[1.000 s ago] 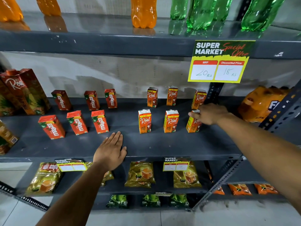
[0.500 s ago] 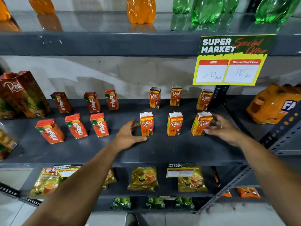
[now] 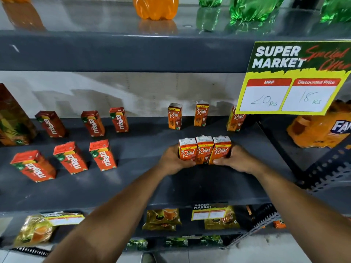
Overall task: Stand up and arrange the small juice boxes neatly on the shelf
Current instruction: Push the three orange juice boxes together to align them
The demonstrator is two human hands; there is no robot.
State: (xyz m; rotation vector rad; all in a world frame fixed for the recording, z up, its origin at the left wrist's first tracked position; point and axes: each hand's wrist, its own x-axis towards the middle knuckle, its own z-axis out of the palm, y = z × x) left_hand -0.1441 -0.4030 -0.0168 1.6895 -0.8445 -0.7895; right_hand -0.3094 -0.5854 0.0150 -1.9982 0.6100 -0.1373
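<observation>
Three small orange Real juice boxes point(image 3: 204, 149) stand upright, pressed side by side in a tight row on the grey shelf point(image 3: 133, 186). My left hand point(image 3: 171, 158) presses the row's left end and my right hand point(image 3: 234, 160) its right end. Three more Real boxes point(image 3: 201, 114) stand apart along the back of the shelf, the rightmost partly behind the price sign. To the left, several red Maaza juice boxes point(image 3: 102, 155) stand spaced out in two rows, some leaning or turned.
A yellow price sign point(image 3: 290, 78) hangs from the upper shelf at right. Orange and green bottles point(image 3: 155, 7) stand above. A large carton point(image 3: 13, 120) is at far left, an orange bottle pack point(image 3: 319, 130) at right. Packets point(image 3: 163, 219) fill the lower shelves.
Both hands came together on the front row of Real boxes, sliding the three spaced boxes into one tight group. The view moved closer to the shelf.
</observation>
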